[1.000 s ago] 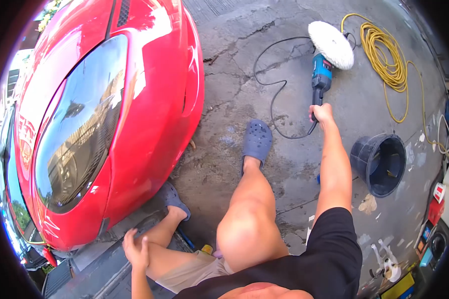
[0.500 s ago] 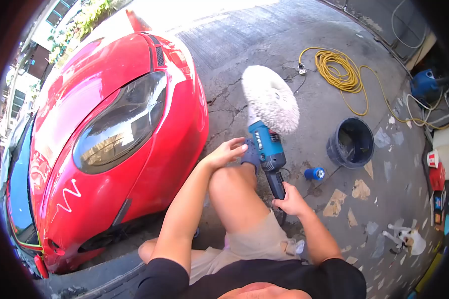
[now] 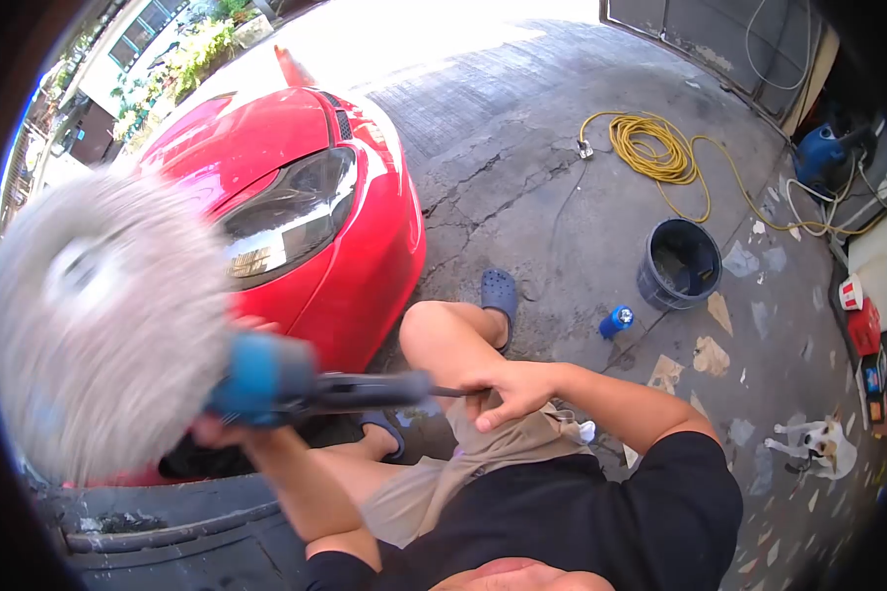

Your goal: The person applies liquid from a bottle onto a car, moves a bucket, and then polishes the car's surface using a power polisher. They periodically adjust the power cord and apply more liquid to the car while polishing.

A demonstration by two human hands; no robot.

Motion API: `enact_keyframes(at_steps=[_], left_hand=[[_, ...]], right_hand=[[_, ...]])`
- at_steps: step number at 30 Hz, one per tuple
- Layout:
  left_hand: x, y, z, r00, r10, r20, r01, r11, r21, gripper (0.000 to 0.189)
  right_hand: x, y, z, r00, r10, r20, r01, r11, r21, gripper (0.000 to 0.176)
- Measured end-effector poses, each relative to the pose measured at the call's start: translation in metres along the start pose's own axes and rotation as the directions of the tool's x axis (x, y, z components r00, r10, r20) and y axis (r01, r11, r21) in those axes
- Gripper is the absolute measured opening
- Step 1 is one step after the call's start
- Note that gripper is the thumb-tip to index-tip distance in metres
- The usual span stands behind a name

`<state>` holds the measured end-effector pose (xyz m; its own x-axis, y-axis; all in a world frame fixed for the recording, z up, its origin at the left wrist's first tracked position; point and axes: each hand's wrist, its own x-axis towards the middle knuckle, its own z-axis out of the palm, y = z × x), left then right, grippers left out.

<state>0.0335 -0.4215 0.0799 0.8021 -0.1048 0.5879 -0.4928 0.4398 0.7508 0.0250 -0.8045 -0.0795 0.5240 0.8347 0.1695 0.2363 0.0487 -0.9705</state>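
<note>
- The white pad [image 3: 148, 364] is hanging nearest me; I'm judging that it's needing clearance from the red car [image 3: 375, 286] beyond.
- My left hand [image 3: 222, 431] is wrapping the polisher [image 3: 251, 379], blurred but apparently closed, bearing weight.
- My right hand [image 3: 511, 392] is curling round the cord [image 3: 451, 392], best without tugging.

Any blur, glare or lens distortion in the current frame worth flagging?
Head view: polisher and its fluffy pad smeared, apparently by motion; left hand soft too; sunlit ground at the top blown out to white; bright reflections on the red car; wide-lens curvature with dark corners; bucket and yellow cable fairly crisp.
</note>
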Motion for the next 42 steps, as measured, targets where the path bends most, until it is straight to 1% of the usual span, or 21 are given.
enact_keyframes(at_steps=[1, 3, 4, 8, 9, 12, 14, 19, 21, 22, 24, 28, 31, 32, 33, 34, 35, 37, 38, 39, 42], left_hand=[[-0.007, 0.034, -0.012, 0.991, 0.125, -0.037, -0.126, 0.992, -0.021, 0.115], [-0.029, 0.131, -0.021, 0.974, 0.206, -0.091, -0.189, 0.968, 0.168, 0.104], [-0.038, 0.172, -0.013, 0.932, 0.32, -0.17, -0.256, 0.913, 0.317, 0.103], [-0.077, 0.302, 0.012, 0.732, 0.633, -0.252, -0.269, 0.608, 0.747, 0.098], [-0.088, 0.328, 0.015, 0.719, 0.66, -0.219, -0.269, 0.555, 0.787, 0.096], [-0.101, 0.343, 0.027, 0.679, 0.716, -0.162, -0.242, 0.427, 0.871, 0.096], [-0.102, 0.332, 0.033, 0.652, 0.744, -0.147, -0.228, 0.378, 0.897, 0.096], [-0.103, 0.323, 0.043, 0.619, 0.774, -0.132, -0.214, 0.329, 0.92, 0.095], [-0.102, 0.32, 0.048, 0.619, 0.775, -0.125, -0.207, 0.314, 0.926, 0.095], [-0.101, 0.319, 0.05, 0.62, 0.775, -0.12, -0.206, 0.309, 0.929, 0.095], [-0.101, 0.319, 0.054, 0.63, 0.768, -0.12, -0.189, 0.301, 0.935, 0.095], [-0.103, 0.308, 0.062, 0.626, 0.769, -0.132, -0.171, 0.3, 0.939, 0.094], [-0.106, 0.298, 0.074, 0.611, 0.775, -0.162, -0.143, 0.309, 0.94, 0.094], [-0.11, 0.295, 0.08, 0.608, 0.774, -0.176, -0.132, 0.317, 0.939, 0.094], [-0.111, 0.286, 0.086, 0.605, 0.772, -0.194, -0.121, 0.33, 0.936, 0.093], [-0.112, 0.275, 0.09, 0.595, 0.771, -0.225, -0.107, 0.354, 0.929, 0.093], [-0.113, 0.26, 0.093, 0.593, 0.759, -0.269, -0.096, 0.398, 0.912, 0.093], [-0.115, 0.222, 0.095, 0.62, 0.692, -0.37, -0.077, 0.522, 0.849, 0.093], [-0.119, 0.2, 0.091, 0.671, 0.609, -0.424, -0.078, 0.626, 0.776, 0.093], [-0.134, 0.192, 0.076, 0.818, 0.364, -0.445, -0.044, 0.812, 0.583, 0.094], [-0.149, 0.127, 0.044, 0.797, 0.351, -0.492, -0.03, 0.836, 0.548, 0.104]], right_hand=[[-0.009, 0.007, -0.007, 0.988, 0.107, 0.11, -0.097, 0.991, -0.091, 0.067], [-0.012, 0.046, -0.018, 0.975, 0.223, -0.006, -0.221, 0.958, -0.181, 0.052], [-0.009, 0.065, -0.03, 0.992, 0.011, -0.124, -0.057, 0.927, -0.37, 0.04], [0.01, 0.123, -0.089, 0.852, -0.305, -0.427, -0.233, 0.509, -0.829, 0.022], [0.02, 0.113, -0.091, 0.761, -0.408, -0.504, -0.297, 0.472, -0.83, 0.016], [0.069, 0.068, -0.062, 0.694, 0.151, -0.704, -0.347, 0.927, -0.143, 0.014], [0.096, 0.075, -0.016, 0.663, -0.104, -0.741, 0.071, 0.995, -0.076, 0.013], [0.112, -0.047, 0.09, 0.918, -0.185, -0.351, 0.26, 0.949, 0.18, 0.029], [0.133, -0.057, 0.134, 0.804, -0.526, -0.278, 0.564, 0.823, 0.073, 0.03], [0.136, -0.074, 0.147, 0.741, -0.633, -0.224, 0.609, 0.774, -0.172, 0.026], [0.136, -0.094, 0.146, 0.664, -0.739, -0.112, 0.698, 0.666, -0.263, 0.02], [0.119, -0.083, 0.096, 0.712, -0.687, -0.149, 0.574, 0.691, -0.439, 0.016], [0.07, -0.059, 0.017, 0.92, -0.358, -0.161, 0.184, 0.754, -0.631, 0.019], [0.047, -0.019, -0.003, 0.903, -0.394, -0.171, 0.151, 0.663, -0.733, 0.028], [0.018, 0.015, -0.014, 0.96, -0.101, -0.26, -0.119, 0.695, -0.709, 0.051], [-0.011, -0.001, -0.032, 0.975, 0.005, -0.22, -0.175, 0.623, -0.763, 0.069], [-0.047, 0.042, -0.035, 0.967, -0.022, -0.255, -0.22, 0.436, -0.872, 0.081], [-0.09, 0.049, -0.037, 0.907, 0.197, -0.371, -0.418, 0.52, -0.745, 0.054], [-0.1, 0.047, -0.042, 0.887, 0.181, -0.424, -0.446, 0.572, -0.689, 0.037], [-0.101, 0.04, -0.05, 0.863, 0.172, -0.475, -0.469, 0.624, -0.626, 0.022], [-0.062, -0.003, -0.067, 0.788, -0.086, -0.61, -0.277, 0.835, -0.476, 0.023]])
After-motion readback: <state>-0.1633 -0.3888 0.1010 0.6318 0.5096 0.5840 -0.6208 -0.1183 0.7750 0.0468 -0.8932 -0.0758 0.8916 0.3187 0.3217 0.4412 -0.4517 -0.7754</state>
